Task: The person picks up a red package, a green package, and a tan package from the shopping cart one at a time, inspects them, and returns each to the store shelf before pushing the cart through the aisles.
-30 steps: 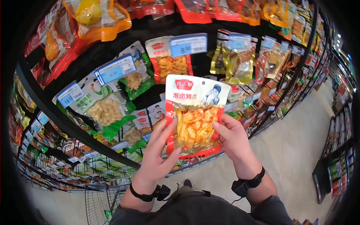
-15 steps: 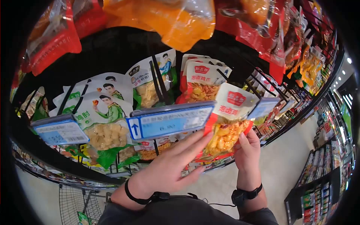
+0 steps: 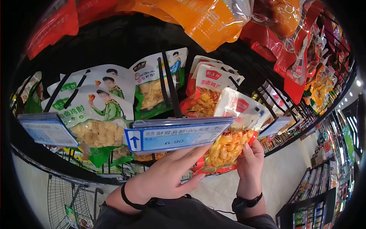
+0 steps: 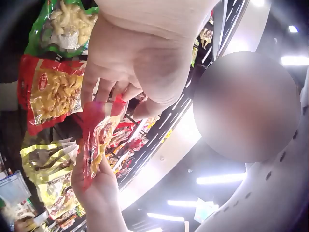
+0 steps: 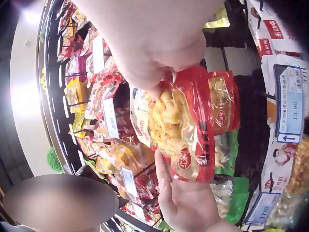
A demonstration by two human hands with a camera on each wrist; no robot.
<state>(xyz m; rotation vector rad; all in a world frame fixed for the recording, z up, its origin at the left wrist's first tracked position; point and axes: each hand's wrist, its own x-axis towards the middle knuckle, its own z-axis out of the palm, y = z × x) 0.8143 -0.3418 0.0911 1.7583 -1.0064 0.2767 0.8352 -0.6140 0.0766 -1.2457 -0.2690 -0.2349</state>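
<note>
A red and white packet of chicken feet (image 3: pixel 227 147) with a clear window is held upright in front of the shelf. My right hand (image 3: pixel 249 162) pinches its right edge, thumb on the front. My left hand (image 3: pixel 164 175) lies at its left side with fingers straight, the fingertips hidden behind the packet and the price label. In the left wrist view, the left palm (image 4: pixel 140 63) faces the packet (image 4: pixel 99 133), its thumb apart. Similar packets of chicken feet (image 3: pixel 211 86) hang just behind. In the right wrist view, the packet front (image 5: pixel 169 121) shows below the right hand (image 5: pixel 159 43).
Black hooks (image 3: pixel 171 87) jut out between hanging packets. A blue price label (image 3: pixel 175 139) stands in front of the left fingers. Green and white packets (image 3: pixel 99 129) hang at left, orange and red bags (image 3: pixel 202 23) above. A wire cart (image 3: pixel 68 198) stands at lower left.
The packet has moved from in front of me to the right, close to the matching packets on the shelf. The left fingers have slid behind the price label. The view has come nearer the shelf.
</note>
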